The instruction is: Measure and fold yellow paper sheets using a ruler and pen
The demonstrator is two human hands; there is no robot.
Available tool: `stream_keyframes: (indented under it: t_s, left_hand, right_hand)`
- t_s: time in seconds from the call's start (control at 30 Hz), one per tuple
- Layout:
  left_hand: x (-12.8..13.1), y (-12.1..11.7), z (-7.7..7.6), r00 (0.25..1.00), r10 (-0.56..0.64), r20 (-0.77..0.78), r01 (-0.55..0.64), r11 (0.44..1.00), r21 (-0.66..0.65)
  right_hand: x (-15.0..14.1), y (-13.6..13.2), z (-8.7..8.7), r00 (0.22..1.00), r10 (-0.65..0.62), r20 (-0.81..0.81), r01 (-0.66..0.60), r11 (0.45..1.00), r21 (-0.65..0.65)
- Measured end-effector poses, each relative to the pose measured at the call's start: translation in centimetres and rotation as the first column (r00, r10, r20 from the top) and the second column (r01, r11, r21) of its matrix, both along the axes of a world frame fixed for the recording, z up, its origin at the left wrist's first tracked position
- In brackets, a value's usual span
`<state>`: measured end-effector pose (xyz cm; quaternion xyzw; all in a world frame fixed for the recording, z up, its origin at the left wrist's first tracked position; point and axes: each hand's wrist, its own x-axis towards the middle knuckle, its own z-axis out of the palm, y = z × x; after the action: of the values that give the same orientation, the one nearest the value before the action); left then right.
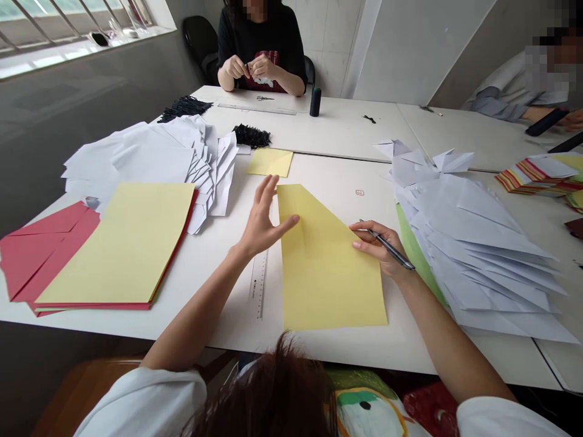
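A yellow sheet of paper [328, 279] lies on the table in front of me, its upper right edge slanting from a fold or cut; which one I cannot tell. My left hand [263, 221] is open at its upper left side, fingers spread, the thumb over the paper. At the slanted edge, the fingertips of my right hand [381, 250] touch the sheet. That hand also holds a grey pen [392, 250], lying across it and pointing back toward my wrist. Partly under my left arm and beside the sheet is a clear ruler [260, 285].
On the left are yellow sheets [121, 243] over red ones, red folded paper [50, 249] and heaped white paper [132, 152]. Folded white papers [483, 230] cover the right. Black bundles [252, 135] and a smaller yellow piece [269, 162] lie ahead. Two people [262, 45] sit across.
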<state>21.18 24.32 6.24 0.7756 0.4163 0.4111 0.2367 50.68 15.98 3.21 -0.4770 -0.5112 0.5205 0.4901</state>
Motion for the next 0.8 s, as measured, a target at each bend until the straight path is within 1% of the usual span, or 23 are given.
stream_keyframes:
  t_s: [0.03,0.07,0.1,0.13,0.2,0.27,0.33,0.43,0.57,0.67,0.73,0.8]
  left_hand:
    - [-0.3,0.2,0.0,0.996,-0.001,0.086,0.010,0.994,-0.106]
    - [-0.6,0.5,0.0,0.985,-0.007,0.175,0.045,0.975,-0.216]
    - [-0.8,0.6,0.0,0.966,-0.009,0.259,0.093,0.944,-0.316]
    - [-0.9,0.8,0.0,0.944,-0.009,0.330,0.146,0.907,-0.394]
    - [-1.0,0.9,0.0,0.907,-0.001,0.421,0.223,0.850,-0.478]
    - [-0.9,0.9,0.0,0.886,0.017,0.464,0.242,0.836,-0.492]
    - [-0.9,0.9,0.0,0.867,0.047,0.496,0.226,0.850,-0.475]
    - [-1.0,1.1,-0.2,0.845,0.089,0.527,0.184,0.877,-0.444]
    - [-1.3,1.6,-0.4,0.835,0.140,0.532,0.127,0.891,-0.435]
    - [-1.7,1.9,-0.6,0.820,0.195,0.538,0.061,0.905,-0.421]
    - [-1.9,2.2,-0.7,0.800,0.239,0.551,0.022,0.905,-0.424]
    - [-2.2,2.6,-0.8,0.781,0.286,0.556,-0.009,0.894,-0.447]
  right_hand:
    - [0.0,-0.1,0.0,1.000,0.020,-0.010,-0.021,1.000,-0.017]
    - [-0.1,-0.1,0.0,0.999,0.042,-0.019,-0.043,0.999,-0.032]
    - [-0.2,-0.1,-0.1,0.998,0.058,-0.024,-0.059,0.997,-0.042]
    - [-0.3,-0.1,-0.2,0.997,0.067,-0.024,-0.068,0.997,-0.045]
    - [-0.5,-0.1,-0.5,0.997,0.075,-0.014,-0.075,0.996,-0.052]
    - [-0.6,-0.1,-0.8,0.998,0.062,0.003,-0.062,0.996,-0.067]
    - [-0.6,-0.1,-1.0,1.000,0.025,0.013,-0.024,0.997,-0.078]
    - [-0.6,-0.1,-1.3,1.000,-0.023,-0.009,0.022,0.995,-0.099]
    - [-0.5,-0.1,-1.4,0.999,-0.024,-0.045,0.017,0.988,-0.151]
    - [-0.4,0.0,-1.5,0.998,-0.039,-0.043,0.032,0.987,-0.156]
    - [-0.4,0.1,-1.7,0.997,-0.073,-0.036,0.067,0.986,-0.151]
    - [-0.5,0.2,-1.8,0.993,-0.110,-0.049,0.101,0.982,-0.157]
